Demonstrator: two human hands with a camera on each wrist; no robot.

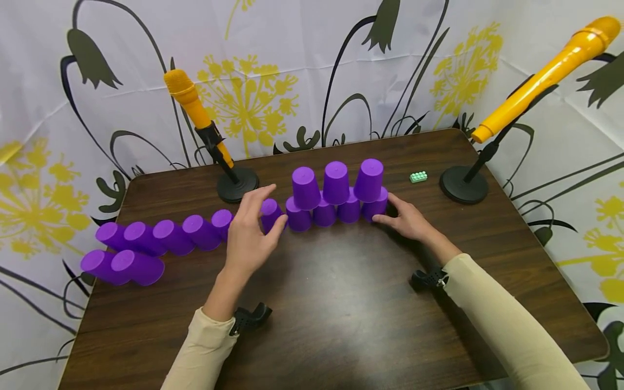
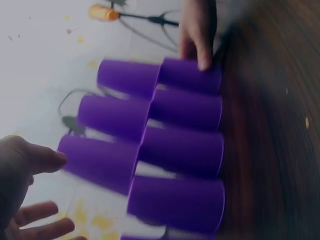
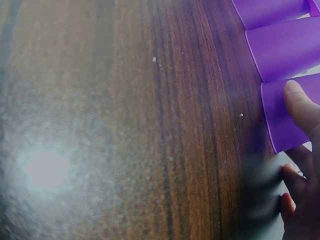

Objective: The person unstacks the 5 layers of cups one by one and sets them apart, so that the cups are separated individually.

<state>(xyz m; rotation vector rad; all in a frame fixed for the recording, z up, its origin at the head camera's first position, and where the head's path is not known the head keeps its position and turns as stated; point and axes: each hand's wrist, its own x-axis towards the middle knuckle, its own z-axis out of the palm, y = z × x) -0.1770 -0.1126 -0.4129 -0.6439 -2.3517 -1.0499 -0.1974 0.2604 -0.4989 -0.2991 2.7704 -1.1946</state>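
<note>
Near: left hand point(image 1: 248, 238) loose, fingers spread, holding nothing; it hides part of the cups behind, so full count uncertain. Near left on the dark wood table point(image 1: 341, 303): a pair of purple cups point(image 1: 141, 268), mouth down, smooth and plain, bases narrower. Just beyond, a left row point(image 1: 173, 238) of the same, right end partly covered. Right hand point(image 1: 409, 219) grips the right-end cup point(image 1: 374, 210) of the lower tier point(image 1: 324, 213), some fingertips hidden. Upper tier point(image 1: 336, 184): three cups. Farther: two orange microphones point(image 1: 189, 100). Left wrist view blurred, one cup cut off.
</note>
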